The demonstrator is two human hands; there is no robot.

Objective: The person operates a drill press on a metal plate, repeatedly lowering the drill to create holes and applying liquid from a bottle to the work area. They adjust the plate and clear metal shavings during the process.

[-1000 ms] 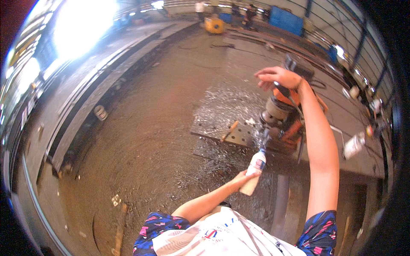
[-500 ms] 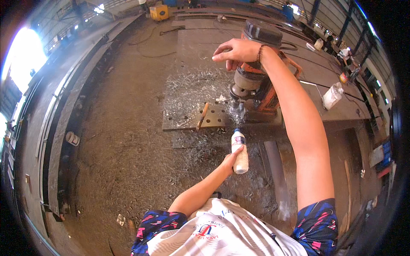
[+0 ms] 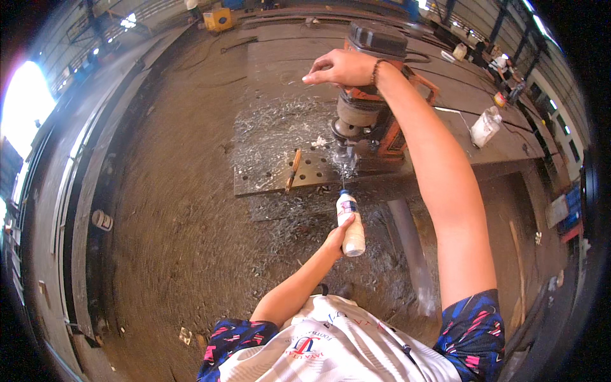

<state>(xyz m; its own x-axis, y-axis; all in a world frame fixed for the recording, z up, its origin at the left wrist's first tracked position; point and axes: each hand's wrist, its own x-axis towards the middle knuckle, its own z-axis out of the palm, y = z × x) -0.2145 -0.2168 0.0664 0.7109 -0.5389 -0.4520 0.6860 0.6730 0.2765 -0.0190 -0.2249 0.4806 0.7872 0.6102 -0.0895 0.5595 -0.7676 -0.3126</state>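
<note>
My left hand [image 3: 338, 235] is wrapped round a plastic bottle [image 3: 351, 228] with pale, milky contents, a label and a blue cap. The bottle tilts up, and a thin stream seems to run from its cap toward the foot of an orange and black magnetic drill [image 3: 361, 114]. Wet shine shows round the drill's cutter [image 3: 345, 153]. My right hand [image 3: 340, 68], with a bead bracelet at the wrist, is in front of the drill's motor housing. Its fingers are loosely bent, with nothing visible in them. Whether it touches the drill is hidden.
The drill stands on a steel plate [image 3: 254, 184] with several holes and metal shavings. A wooden-handled brush [image 3: 293, 170] lies near its front edge. A white jug [image 3: 485, 127] stands to the right. A white bucket [image 3: 102, 220] lies left; a person [image 3: 501, 67] is far right.
The whole view has shifted slightly, so things sit a little further left and up. My right hand's fingers look more drawn together. My left hand keeps its hold on the bottle.
</note>
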